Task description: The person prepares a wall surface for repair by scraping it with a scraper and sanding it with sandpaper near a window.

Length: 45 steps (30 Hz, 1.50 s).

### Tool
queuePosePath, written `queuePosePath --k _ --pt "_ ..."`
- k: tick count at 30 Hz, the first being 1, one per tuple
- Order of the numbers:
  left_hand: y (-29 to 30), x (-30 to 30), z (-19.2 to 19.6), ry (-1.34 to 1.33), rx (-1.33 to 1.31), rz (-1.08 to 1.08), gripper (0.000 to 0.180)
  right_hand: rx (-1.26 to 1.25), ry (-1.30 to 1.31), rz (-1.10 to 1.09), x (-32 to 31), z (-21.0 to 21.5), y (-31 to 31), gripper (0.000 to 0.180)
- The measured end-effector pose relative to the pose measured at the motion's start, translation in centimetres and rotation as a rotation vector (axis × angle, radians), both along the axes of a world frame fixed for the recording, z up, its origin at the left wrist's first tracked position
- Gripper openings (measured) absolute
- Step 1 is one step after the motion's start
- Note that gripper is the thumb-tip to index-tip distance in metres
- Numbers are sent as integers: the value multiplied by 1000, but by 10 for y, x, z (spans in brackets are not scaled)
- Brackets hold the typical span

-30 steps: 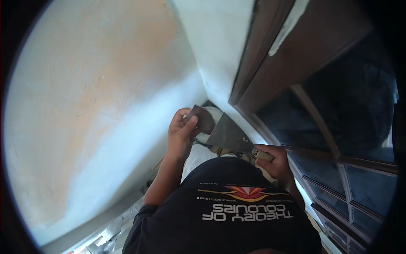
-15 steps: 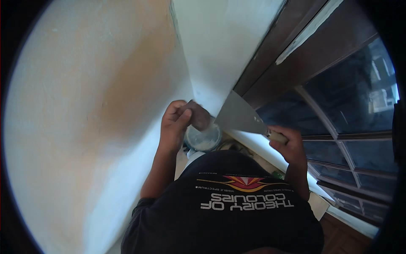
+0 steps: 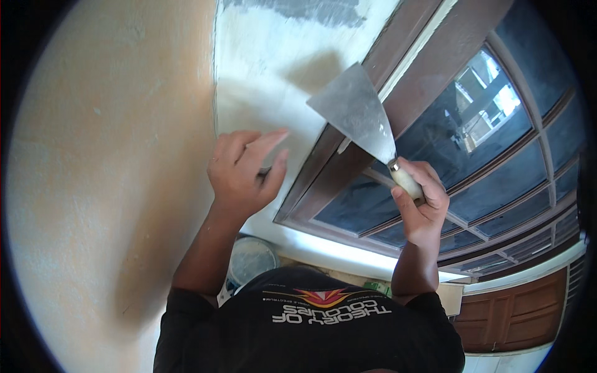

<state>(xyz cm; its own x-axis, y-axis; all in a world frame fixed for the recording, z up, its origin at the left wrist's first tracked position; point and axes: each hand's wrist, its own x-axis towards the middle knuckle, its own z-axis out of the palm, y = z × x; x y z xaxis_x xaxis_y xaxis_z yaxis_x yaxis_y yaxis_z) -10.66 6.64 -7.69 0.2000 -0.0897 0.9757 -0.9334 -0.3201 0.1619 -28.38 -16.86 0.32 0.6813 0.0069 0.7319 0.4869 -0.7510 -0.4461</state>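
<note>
My right hand [image 3: 423, 196] grips the pale handle of a wide putty knife [image 3: 360, 112]. Its broad grey metal blade points up and left, in front of the narrow white wall strip and the dark door frame. My left hand [image 3: 242, 168] is raised near the wall corner, its index finger and thumb apart. A small dark edge [image 3: 263, 174] shows in its palm; it looks like the brown sandpaper piece seen earlier, mostly hidden by the fingers.
A plain wall [image 3: 124, 155] with orange-beige patches rises at left. The white wall strip [image 3: 261, 74] has a grey patch [image 3: 323, 9] at its top. At right stand brown-framed glass panes [image 3: 497, 161]. A round bucket [image 3: 252, 260] sits below, close to my body.
Both hands have risen relative to the bucket. The putty knife has turned more upright. My left fingers have spread, and the brown sheet they pinched is now almost out of sight.
</note>
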Motion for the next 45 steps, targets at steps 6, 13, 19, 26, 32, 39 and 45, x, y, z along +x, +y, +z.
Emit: queuePosePath --k 6,13,19,26,32,39,45 --pt "-50 29 84 -487 -106 107 46 -111 -178 -180 17 24 18 37" --pt "-97 51 102 -534 -89 76 36 -188 -83 -289 21 26 30 45" --pt "-103 65 100 -556 -155 87 25 -362 -92 -396 18 30 28 53" --pt "-105 64 98 -565 -150 47 26 -394 -138 -469 21 19 35 55" --pt "-105 62 99 -491 -180 58 25 -429 -87 -485 13 29 51 56" --pt "-105 66 102 -485 -218 8 27 -413 -142 -470 23 31 57 53" --pt "-105 67 100 -480 -219 -12 28 -377 -95 -490 17 38 67 54"
